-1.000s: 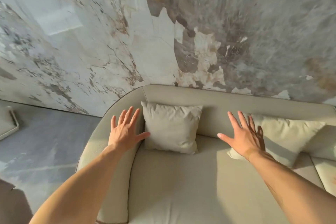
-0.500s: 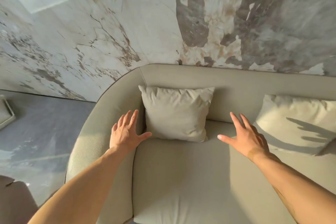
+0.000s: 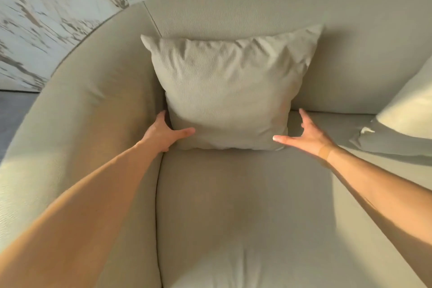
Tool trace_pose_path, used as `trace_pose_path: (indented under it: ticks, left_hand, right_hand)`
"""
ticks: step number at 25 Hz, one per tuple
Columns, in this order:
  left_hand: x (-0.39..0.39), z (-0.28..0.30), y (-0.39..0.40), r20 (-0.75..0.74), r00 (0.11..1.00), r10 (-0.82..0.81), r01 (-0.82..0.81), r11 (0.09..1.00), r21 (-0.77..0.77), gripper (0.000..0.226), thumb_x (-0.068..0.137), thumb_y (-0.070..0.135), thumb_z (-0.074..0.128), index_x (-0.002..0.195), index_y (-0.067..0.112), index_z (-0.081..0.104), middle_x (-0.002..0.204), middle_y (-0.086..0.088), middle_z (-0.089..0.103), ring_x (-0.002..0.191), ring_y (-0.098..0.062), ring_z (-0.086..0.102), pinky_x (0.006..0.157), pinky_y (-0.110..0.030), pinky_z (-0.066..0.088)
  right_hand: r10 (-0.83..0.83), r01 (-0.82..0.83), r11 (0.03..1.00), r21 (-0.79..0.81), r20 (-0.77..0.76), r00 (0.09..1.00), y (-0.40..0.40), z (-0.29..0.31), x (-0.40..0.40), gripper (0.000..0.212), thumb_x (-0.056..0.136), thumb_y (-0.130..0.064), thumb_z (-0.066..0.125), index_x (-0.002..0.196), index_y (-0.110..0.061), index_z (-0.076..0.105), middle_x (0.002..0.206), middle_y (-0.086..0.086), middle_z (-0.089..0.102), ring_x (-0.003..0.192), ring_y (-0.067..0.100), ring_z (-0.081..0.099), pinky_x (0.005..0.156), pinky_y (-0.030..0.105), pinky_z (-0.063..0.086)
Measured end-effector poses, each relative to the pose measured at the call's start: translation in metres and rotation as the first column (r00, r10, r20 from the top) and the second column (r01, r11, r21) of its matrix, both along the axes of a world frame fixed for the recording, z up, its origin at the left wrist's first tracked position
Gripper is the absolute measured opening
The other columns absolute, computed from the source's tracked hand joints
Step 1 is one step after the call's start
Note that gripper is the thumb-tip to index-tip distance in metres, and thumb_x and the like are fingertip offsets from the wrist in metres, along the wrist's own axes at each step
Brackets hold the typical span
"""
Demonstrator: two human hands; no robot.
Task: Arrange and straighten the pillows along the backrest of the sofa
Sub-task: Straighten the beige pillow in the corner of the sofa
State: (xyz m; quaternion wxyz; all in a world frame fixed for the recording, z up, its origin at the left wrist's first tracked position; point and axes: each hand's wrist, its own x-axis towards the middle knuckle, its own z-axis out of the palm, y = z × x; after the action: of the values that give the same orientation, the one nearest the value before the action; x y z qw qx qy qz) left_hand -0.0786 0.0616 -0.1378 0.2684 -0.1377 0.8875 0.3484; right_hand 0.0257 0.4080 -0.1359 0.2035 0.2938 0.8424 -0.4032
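Marbled grey-white wall panels [image 3: 58, 18] back a curved beige fabric sofa [image 3: 233, 206]. At its arm, the left hand [image 3: 161, 134] grips the square beige pillow [image 3: 229, 91], thumb across its lower-left corner, fingers hidden behind. Leaning on the backrest, the pillow meets the right hand [image 3: 308, 134], fingers straight, at its lower-right edge. Farther right lies a sunlit cream pillow [image 3: 406, 110].

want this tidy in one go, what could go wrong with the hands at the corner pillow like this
1. The left hand is wedged between the pillow and the curved armrest, so a cramped hold there might twist the pillow.
2. The right hand looks open beside the lower corner, so a lift now could be lopsided.
3. The second pillow lies slumped nearby, and a sideways shift could bump it.
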Motion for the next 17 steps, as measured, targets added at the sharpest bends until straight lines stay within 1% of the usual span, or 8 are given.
trace_pose_path:
  ticks: [2, 3, 4, 6, 9, 13, 15, 17]
  left_hand:
    - [-0.010, -0.017, -0.001, 0.082, 0.995, 0.065, -0.078, 0.982, 0.172, 0.131, 0.053, 0.047, 0.092, 0.154, 0.038, 0.010, 0.150, 0.005, 0.041, 0.121, -0.023, 0.052, 0.079, -0.043, 0.058]
    - [-0.014, -0.023, -0.002, 0.125, 0.990, 0.072, -0.100, 0.965, 0.242, 0.138, 0.045, 0.046, 0.095, 0.153, 0.043, 0.010, 0.148, 0.006, 0.044, 0.120, -0.025, 0.055, 0.078, -0.043, 0.058]
    - [-0.019, -0.028, -0.002, 0.163, 0.985, 0.064, -0.111, 0.948, 0.299, 0.144, 0.037, 0.045, 0.097, 0.151, 0.046, 0.010, 0.143, 0.007, 0.047, 0.118, -0.027, 0.057, 0.079, -0.045, 0.058]
    - [-0.031, -0.037, -0.003, 0.244, 0.969, 0.042, -0.135, 0.917, 0.376, 0.148, 0.031, 0.036, 0.099, 0.148, 0.051, 0.010, 0.135, 0.007, 0.052, 0.113, -0.033, 0.060, 0.086, -0.052, 0.057]
    - [-0.039, -0.045, -0.001, 0.309, 0.951, 0.002, -0.150, 0.878, 0.455, 0.137, 0.035, 0.025, 0.098, 0.142, 0.051, 0.017, 0.136, 0.006, 0.050, 0.117, -0.038, 0.057, 0.087, -0.052, 0.056]
    - [-0.041, -0.052, 0.001, 0.265, 0.963, 0.049, -0.187, 0.829, 0.527, 0.125, 0.035, 0.021, 0.095, 0.133, 0.050, 0.024, 0.136, 0.011, 0.051, 0.121, -0.031, 0.056, 0.091, -0.049, 0.053]
    - [-0.040, -0.053, 0.000, 0.240, 0.969, 0.061, -0.189, 0.809, 0.556, 0.122, 0.036, 0.020, 0.095, 0.130, 0.052, 0.024, 0.134, 0.015, 0.051, 0.122, -0.027, 0.055, 0.097, -0.050, 0.050]
    - [-0.037, -0.054, 0.000, 0.211, 0.974, 0.084, -0.193, 0.794, 0.577, 0.119, 0.041, 0.017, 0.095, 0.130, 0.051, 0.024, 0.134, 0.017, 0.050, 0.124, -0.022, 0.052, 0.102, -0.049, 0.047]
  right_hand:
    - [-0.074, 0.075, 0.995, -0.073, 0.019, 0.997, -0.002, -0.020, -0.013, 0.132, 0.061, -0.051, 0.086, 0.154, -0.036, -0.007, 0.153, -0.002, 0.034, 0.133, 0.028, 0.046, 0.106, 0.047, 0.043]
    - [-0.120, 0.124, 0.985, -0.118, 0.038, 0.992, -0.003, -0.026, -0.019, 0.131, 0.063, -0.048, 0.086, 0.152, -0.040, -0.010, 0.144, -0.007, 0.040, 0.121, 0.030, 0.057, 0.097, 0.050, 0.049]
    - [-0.166, 0.173, 0.971, -0.167, 0.052, 0.985, -0.003, -0.031, -0.025, 0.130, 0.065, -0.044, 0.086, 0.151, -0.044, -0.011, 0.139, -0.007, 0.045, 0.108, 0.031, 0.064, 0.091, 0.051, 0.053]
    - [-0.199, 0.217, 0.940, -0.265, 0.095, 0.975, -0.002, -0.043, -0.040, 0.129, 0.063, -0.037, 0.088, 0.148, -0.050, -0.008, 0.144, -0.004, 0.049, 0.094, 0.033, 0.069, 0.088, 0.054, 0.053]
    - [-0.144, 0.189, 0.912, -0.364, 0.145, 0.979, -0.005, -0.049, -0.054, 0.130, 0.048, -0.034, 0.091, 0.144, -0.053, 0.006, 0.147, -0.003, 0.048, 0.095, 0.039, 0.068, 0.091, 0.059, 0.049]
    - [-0.182, 0.206, 0.904, -0.375, 0.100, 0.978, -0.009, -0.055, -0.059, 0.141, 0.019, -0.042, 0.092, 0.139, -0.049, 0.018, 0.138, -0.001, 0.056, 0.095, 0.038, 0.068, 0.070, 0.044, 0.053]
    - [-0.190, 0.196, 0.908, -0.370, 0.055, 0.980, -0.007, -0.059, -0.059, 0.139, 0.013, -0.048, 0.092, 0.134, -0.046, 0.024, 0.132, -0.004, 0.060, 0.094, 0.034, 0.069, 0.072, 0.043, 0.055]
    - [-0.206, 0.193, 0.910, -0.367, 0.005, 0.979, -0.007, -0.063, -0.056, 0.131, 0.015, -0.050, 0.092, 0.129, -0.046, 0.027, 0.128, -0.007, 0.062, 0.097, 0.031, 0.068, 0.076, 0.044, 0.056]
